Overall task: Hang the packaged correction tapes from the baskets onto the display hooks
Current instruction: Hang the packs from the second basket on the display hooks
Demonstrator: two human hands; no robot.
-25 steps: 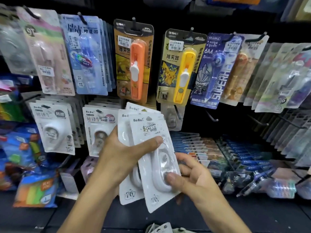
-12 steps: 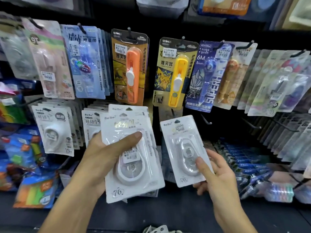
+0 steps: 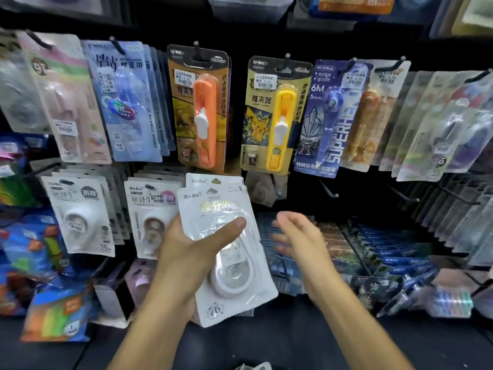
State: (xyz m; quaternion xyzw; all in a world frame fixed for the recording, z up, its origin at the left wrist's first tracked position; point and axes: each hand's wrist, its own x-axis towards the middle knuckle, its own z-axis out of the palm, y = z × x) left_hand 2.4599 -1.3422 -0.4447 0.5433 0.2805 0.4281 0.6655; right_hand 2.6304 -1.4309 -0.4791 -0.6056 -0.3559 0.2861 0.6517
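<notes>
My left hand (image 3: 186, 252) grips a small stack of white packaged correction tapes (image 3: 232, 292), thumb across the front pack, held in front of the lower row of the display. My right hand (image 3: 298, 236) hovers just right of the stack, blurred, fingers spread and holding nothing. Similar white correction tape packs (image 3: 80, 214) hang on hooks to the left, with another row (image 3: 152, 209) beside them. Bare black display hooks (image 3: 329, 190) stick out to the right of the stack. More white packs (image 3: 253, 367) peek in at the bottom edge.
The upper row holds an orange clip-pusher pack (image 3: 200, 108), a yellow one (image 3: 274, 116) and blue correction tape packs (image 3: 125, 102). Trays of blue pens (image 3: 394, 252) fill the lower right. Colourful packets (image 3: 53, 311) lie at the lower left.
My right hand drew one pack off the stack and held it to the right; now that hand holds nothing and has moved back toward the stack. My left hand keeps the stack.
</notes>
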